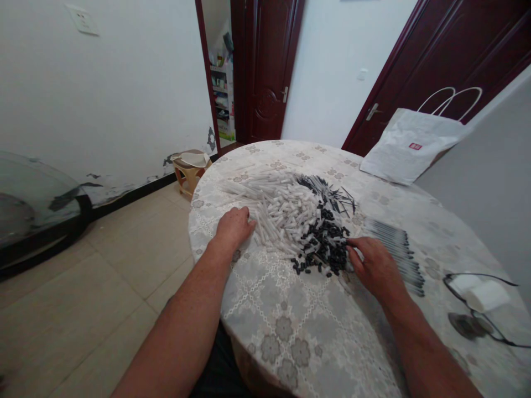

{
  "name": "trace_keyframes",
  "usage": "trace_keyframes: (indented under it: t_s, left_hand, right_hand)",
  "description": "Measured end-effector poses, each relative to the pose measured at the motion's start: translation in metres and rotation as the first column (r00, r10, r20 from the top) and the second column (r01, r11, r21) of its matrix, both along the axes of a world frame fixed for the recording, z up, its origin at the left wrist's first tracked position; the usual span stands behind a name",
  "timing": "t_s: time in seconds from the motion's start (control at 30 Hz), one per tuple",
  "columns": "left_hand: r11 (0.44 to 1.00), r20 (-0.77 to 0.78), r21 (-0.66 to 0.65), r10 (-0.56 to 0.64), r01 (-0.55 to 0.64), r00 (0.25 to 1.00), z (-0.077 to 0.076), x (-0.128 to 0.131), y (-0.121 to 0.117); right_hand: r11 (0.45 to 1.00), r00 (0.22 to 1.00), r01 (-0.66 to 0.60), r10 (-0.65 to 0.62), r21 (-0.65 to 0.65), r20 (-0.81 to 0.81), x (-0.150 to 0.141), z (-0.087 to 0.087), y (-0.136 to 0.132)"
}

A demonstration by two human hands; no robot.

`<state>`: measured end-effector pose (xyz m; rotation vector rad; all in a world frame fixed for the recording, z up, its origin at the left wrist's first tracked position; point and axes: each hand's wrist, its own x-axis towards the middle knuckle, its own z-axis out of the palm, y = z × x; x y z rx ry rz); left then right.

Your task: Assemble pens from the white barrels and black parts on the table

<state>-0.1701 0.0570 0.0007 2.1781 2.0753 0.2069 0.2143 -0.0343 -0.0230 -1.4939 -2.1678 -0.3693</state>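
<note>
My left hand rests at the left edge of a pile of translucent white pen barrels. Its fingers curl in against the thumb by the barrel ends, and whatever they grip is hidden. At the right side of a heap of small black pen caps, my right hand pinches with thumb and forefinger on what looks like one black cap. Short white pieces lie between barrels and caps. Thin dark pen refills are scattered behind them. Right of my right hand, pens with dark ends lie in a row.
A patterned cloth covers the round table. Eyeglasses, white rolls and a dark lump lie at the right. A white paper bag stands at the back right. Left of the table is a small stool.
</note>
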Motion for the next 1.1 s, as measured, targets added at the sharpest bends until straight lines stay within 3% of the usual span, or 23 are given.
trace_keyframes:
  t_s: [0.37,0.53,0.7,0.83,1.0,1.07,1.1]
  left_hand:
    - [0.992,-0.052,-0.084,0.095,-0.099,0.994,0.003,0.007,0.001]
    - [0.983,-0.009,-0.092,0.157,-0.157,0.988,0.006,0.001,0.004]
    - [0.98,0.102,-0.081,0.19,-0.182,0.976,-0.003,-0.009,0.013]
    - [0.975,0.174,-0.056,0.222,-0.216,0.959,-0.008,-0.015,0.016]
    - [0.994,0.295,-0.046,0.113,-0.104,0.949,0.01,-0.013,0.008]
    - [0.99,0.471,-0.052,0.138,-0.129,0.871,0.017,-0.009,0.004]
    - [0.987,0.583,-0.059,0.157,-0.152,0.797,0.021,-0.006,0.001]
  right_hand:
    - [0.997,0.997,0.076,-0.076,0.003,-0.035,0.0,0.006,0.0]
    - [0.982,0.982,0.189,-0.188,0.02,-0.024,0.012,0.009,0.002]
    - [0.953,0.958,0.288,-0.286,-0.089,0.036,0.021,0.02,0.01]
    - [0.882,0.907,0.417,-0.389,-0.218,0.163,0.023,0.033,0.026]
    - [0.791,0.837,0.541,-0.476,-0.287,0.269,0.024,0.041,0.066]
    - [0.757,0.816,0.574,-0.495,-0.313,0.3,0.024,0.04,0.084]
    - [0.74,0.806,0.588,-0.501,-0.328,0.315,0.024,0.039,0.092]
